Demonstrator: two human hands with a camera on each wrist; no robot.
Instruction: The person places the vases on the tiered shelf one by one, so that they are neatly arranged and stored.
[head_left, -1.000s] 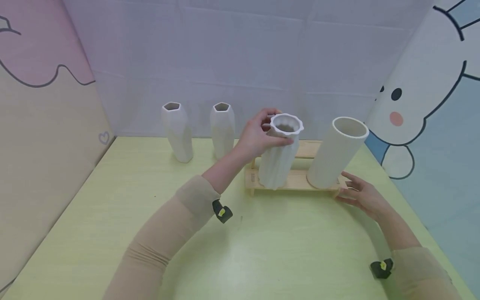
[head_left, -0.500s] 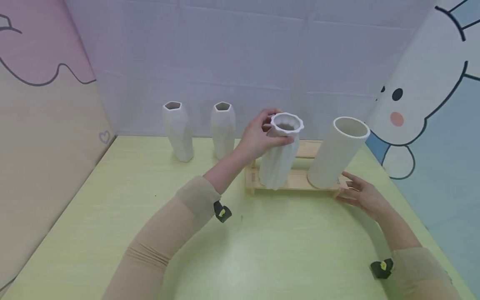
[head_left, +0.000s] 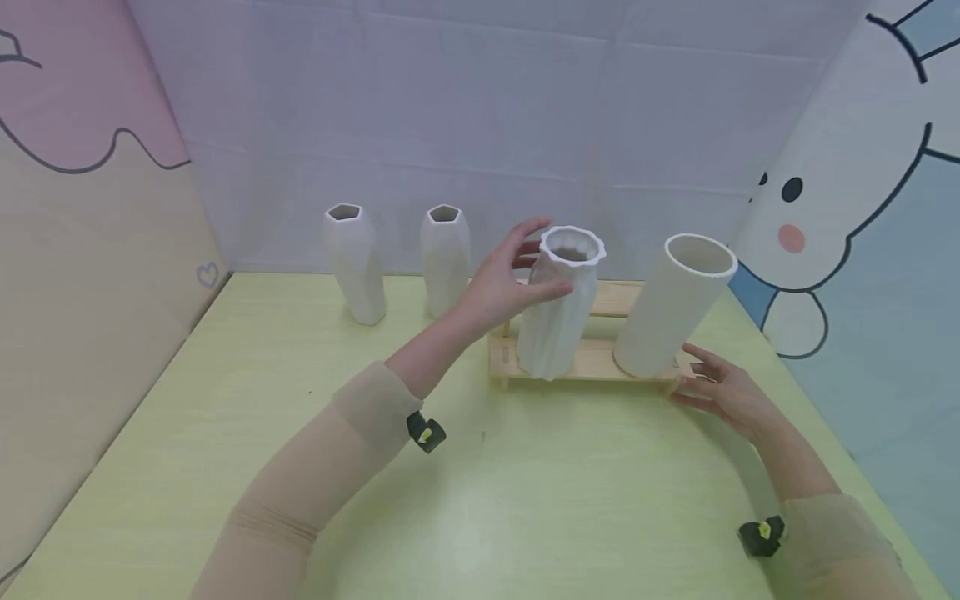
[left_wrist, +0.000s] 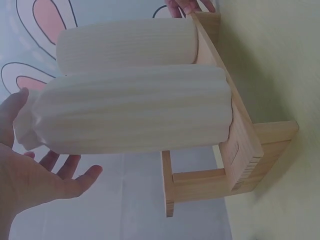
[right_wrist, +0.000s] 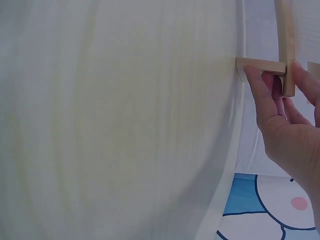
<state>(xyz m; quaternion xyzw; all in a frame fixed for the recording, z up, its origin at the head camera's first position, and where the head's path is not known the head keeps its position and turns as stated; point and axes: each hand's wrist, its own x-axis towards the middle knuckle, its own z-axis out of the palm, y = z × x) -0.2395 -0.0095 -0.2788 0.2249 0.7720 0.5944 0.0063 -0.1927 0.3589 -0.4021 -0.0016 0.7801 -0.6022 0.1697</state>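
Note:
A white ribbed vase with a scalloped rim (head_left: 557,321) stands on the left part of the lower board of a small wooden rack (head_left: 592,360). My left hand (head_left: 501,287) is beside its neck with fingers spread and loosely bent. In the left wrist view the left hand (left_wrist: 35,175) no longer wraps the vase; whether a fingertip touches it is unclear. At the rack's right end, my right hand (head_left: 727,396) pinches the board's end, the thumb on one side and fingers on the other, as the right wrist view of the hand (right_wrist: 290,127) shows.
A plain white cylindrical vase (head_left: 671,312) stands on the rack's right part. Two white faceted vases, one at far left (head_left: 358,271) and one nearer the rack (head_left: 446,262), stand on the pale green table (head_left: 480,483). Patterned cloth walls (head_left: 480,125) enclose the back and sides.
My left hand has loosened from the ribbed vase's neck and drawn slightly left, the thumb sliding back from its front. The vase stays on the rack; the right hand has not moved.

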